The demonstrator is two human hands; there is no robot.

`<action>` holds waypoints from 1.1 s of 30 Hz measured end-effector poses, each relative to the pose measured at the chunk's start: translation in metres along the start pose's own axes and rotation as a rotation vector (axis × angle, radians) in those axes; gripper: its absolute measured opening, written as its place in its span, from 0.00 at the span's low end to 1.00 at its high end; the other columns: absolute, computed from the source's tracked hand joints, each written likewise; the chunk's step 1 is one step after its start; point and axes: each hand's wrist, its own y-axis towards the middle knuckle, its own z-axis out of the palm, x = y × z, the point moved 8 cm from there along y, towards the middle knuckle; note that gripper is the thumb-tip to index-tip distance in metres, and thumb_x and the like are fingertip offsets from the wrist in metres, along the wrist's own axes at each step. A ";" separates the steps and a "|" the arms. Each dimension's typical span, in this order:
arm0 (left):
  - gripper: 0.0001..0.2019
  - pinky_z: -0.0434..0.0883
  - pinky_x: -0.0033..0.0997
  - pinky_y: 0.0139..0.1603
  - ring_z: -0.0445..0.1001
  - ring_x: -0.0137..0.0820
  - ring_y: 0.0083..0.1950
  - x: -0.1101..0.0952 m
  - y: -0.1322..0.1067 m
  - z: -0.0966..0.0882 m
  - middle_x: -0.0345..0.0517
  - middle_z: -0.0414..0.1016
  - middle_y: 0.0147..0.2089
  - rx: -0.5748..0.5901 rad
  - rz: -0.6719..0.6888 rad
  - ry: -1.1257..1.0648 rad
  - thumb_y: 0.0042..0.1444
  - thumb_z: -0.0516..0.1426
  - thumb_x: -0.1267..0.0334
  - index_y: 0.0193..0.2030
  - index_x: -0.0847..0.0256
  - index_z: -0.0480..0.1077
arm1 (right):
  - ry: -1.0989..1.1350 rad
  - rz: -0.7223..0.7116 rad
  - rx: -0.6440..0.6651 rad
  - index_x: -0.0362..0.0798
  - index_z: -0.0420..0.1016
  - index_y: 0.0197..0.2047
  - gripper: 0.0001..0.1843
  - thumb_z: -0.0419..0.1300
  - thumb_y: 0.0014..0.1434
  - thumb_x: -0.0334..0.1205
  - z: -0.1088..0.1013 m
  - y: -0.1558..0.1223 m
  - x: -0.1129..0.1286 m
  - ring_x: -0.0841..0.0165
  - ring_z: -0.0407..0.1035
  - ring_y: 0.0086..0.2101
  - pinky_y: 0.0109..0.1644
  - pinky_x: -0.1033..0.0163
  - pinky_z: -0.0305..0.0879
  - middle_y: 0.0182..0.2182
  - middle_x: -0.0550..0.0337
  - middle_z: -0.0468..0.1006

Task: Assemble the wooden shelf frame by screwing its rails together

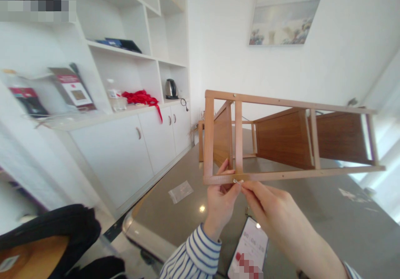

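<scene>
A wooden shelf unit (pixel 225 178) lies on its side on the table, its slatted frame and brown panels facing me. My left hand (pixel 220 204) is wrapped round the lower rail at the near left corner, thumb beneath and fingers reaching behind the crosspiece. Between the fingertips of my right hand (pixel 271 204) is a thin silver hex key (pixel 238 182). Its tip meets the rail at the crosspiece joint, right beside my left thumb. The fingers partly hide the key and whatever fastener it touches.
On the grey table (pixel 193 229) lie a small clear plastic bag (pixel 181 192) and a phone (pixel 250 245) showing a timer. A black chair (pixel 62 237) stands at the left. White cabinets (pixel 125 145) behind carry bottles, a red ribbon (pixel 140 98) and a kettle (pixel 171 89).
</scene>
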 end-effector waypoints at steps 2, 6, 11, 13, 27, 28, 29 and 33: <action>0.15 0.72 0.37 0.51 0.74 0.39 0.52 0.000 0.000 0.000 0.55 0.64 0.63 0.006 -0.001 0.000 0.42 0.67 0.67 0.39 0.63 0.73 | -0.031 -0.021 0.002 0.45 0.70 0.39 0.11 0.47 0.64 0.31 0.000 0.000 0.002 0.68 0.73 0.25 0.27 0.65 0.66 0.27 0.59 0.78; 0.15 0.72 0.37 0.50 0.75 0.37 0.49 0.001 0.000 0.001 0.54 0.64 0.63 0.010 -0.004 0.006 0.43 0.67 0.67 0.39 0.62 0.73 | -0.091 -0.043 0.021 0.44 0.71 0.41 0.11 0.48 0.63 0.30 0.001 0.000 0.003 0.67 0.73 0.25 0.27 0.65 0.66 0.29 0.56 0.78; 0.15 0.72 0.37 0.50 0.74 0.38 0.51 0.001 -0.001 0.001 0.54 0.63 0.63 0.000 -0.006 0.014 0.42 0.67 0.68 0.39 0.63 0.73 | -0.097 -0.040 0.040 0.44 0.71 0.41 0.11 0.48 0.63 0.30 0.000 -0.002 0.003 0.67 0.73 0.25 0.28 0.65 0.66 0.28 0.57 0.78; 0.15 0.72 0.37 0.50 0.75 0.37 0.50 0.001 -0.001 0.001 0.54 0.63 0.63 0.009 -0.011 -0.001 0.43 0.66 0.68 0.39 0.62 0.73 | -0.082 -0.042 0.046 0.45 0.71 0.40 0.11 0.47 0.64 0.30 -0.001 -0.001 0.004 0.68 0.72 0.25 0.29 0.65 0.66 0.28 0.58 0.78; 0.17 0.72 0.38 0.51 0.74 0.39 0.51 0.000 -0.001 0.000 0.54 0.63 0.63 -0.006 -0.029 -0.016 0.39 0.68 0.66 0.38 0.62 0.74 | -0.145 -0.006 0.167 0.44 0.71 0.41 0.13 0.49 0.59 0.25 0.007 0.005 0.001 0.66 0.73 0.26 0.28 0.65 0.64 0.29 0.57 0.78; 0.16 0.72 0.38 0.50 0.74 0.39 0.51 0.001 -0.001 0.000 0.54 0.63 0.64 -0.003 -0.029 -0.014 0.40 0.68 0.65 0.38 0.63 0.74 | -0.165 -0.006 0.201 0.45 0.71 0.39 0.13 0.49 0.57 0.24 0.008 0.007 0.002 0.66 0.73 0.26 0.28 0.64 0.64 0.28 0.57 0.78; 0.16 0.72 0.37 0.50 0.74 0.39 0.51 0.002 -0.001 0.000 0.54 0.62 0.64 0.001 -0.026 -0.012 0.40 0.68 0.65 0.38 0.63 0.73 | -0.190 -0.010 0.235 0.45 0.71 0.37 0.14 0.49 0.55 0.22 0.009 0.008 0.004 0.66 0.73 0.26 0.28 0.64 0.63 0.27 0.57 0.78; 0.15 0.73 0.34 0.50 0.74 0.36 0.51 0.005 -0.002 -0.001 0.53 0.61 0.65 0.007 -0.013 -0.016 0.42 0.67 0.66 0.39 0.62 0.73 | -0.325 -0.082 0.286 0.46 0.69 0.33 0.16 0.50 0.46 0.18 0.009 0.014 0.019 0.66 0.72 0.25 0.27 0.64 0.62 0.25 0.58 0.76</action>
